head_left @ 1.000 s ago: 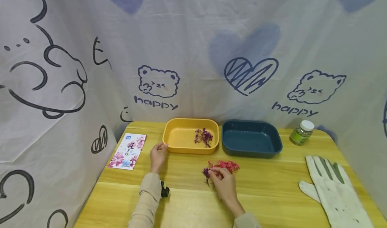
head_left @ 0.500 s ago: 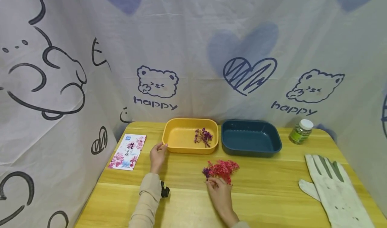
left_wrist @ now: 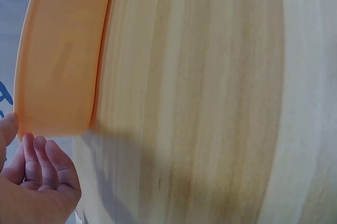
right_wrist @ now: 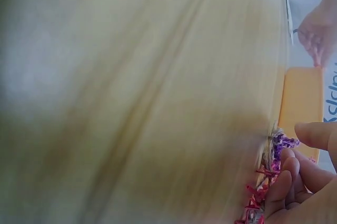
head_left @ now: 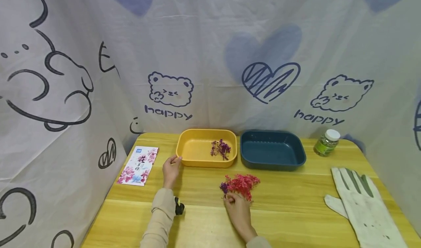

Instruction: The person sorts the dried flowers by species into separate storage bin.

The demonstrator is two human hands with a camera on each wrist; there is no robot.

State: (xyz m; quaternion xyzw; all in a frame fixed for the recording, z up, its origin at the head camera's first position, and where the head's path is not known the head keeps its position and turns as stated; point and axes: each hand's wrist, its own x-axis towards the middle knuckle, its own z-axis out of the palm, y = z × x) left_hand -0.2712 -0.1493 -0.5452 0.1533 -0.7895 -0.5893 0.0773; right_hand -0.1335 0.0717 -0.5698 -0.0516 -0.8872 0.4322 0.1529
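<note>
My left hand [head_left: 171, 172] pinches the front left corner of a yellow tray [head_left: 185, 163]; in the left wrist view the thumb lies at the rim with the fingers curled below. A sprig of purple dried flowers [head_left: 221, 149] lies in the tray's right part. In front of the trays my right hand [head_left: 239, 211] pinches the lower end of a second purple dried flower sprig [head_left: 224, 187], its blossoms showing between thumb and forefinger in the right wrist view. Right beside it lies a bunch of red dried flowers [head_left: 243, 184], partly behind the right hand.
A dark blue tray [head_left: 273, 166] stands to the right of the yellow one. Farther right are a jar with a white lid [head_left: 326, 144] and a pair of white work gloves [head_left: 365, 211]. A flower-printed packet [head_left: 138, 166] lies at the left. A printed curtain [head_left: 210, 58] hangs behind.
My right hand has drawn back toward the near edge, from the purple blossoms to the sprig's lower end, uncovering more red flowers. The left hand stays at the yellow tray.
</note>
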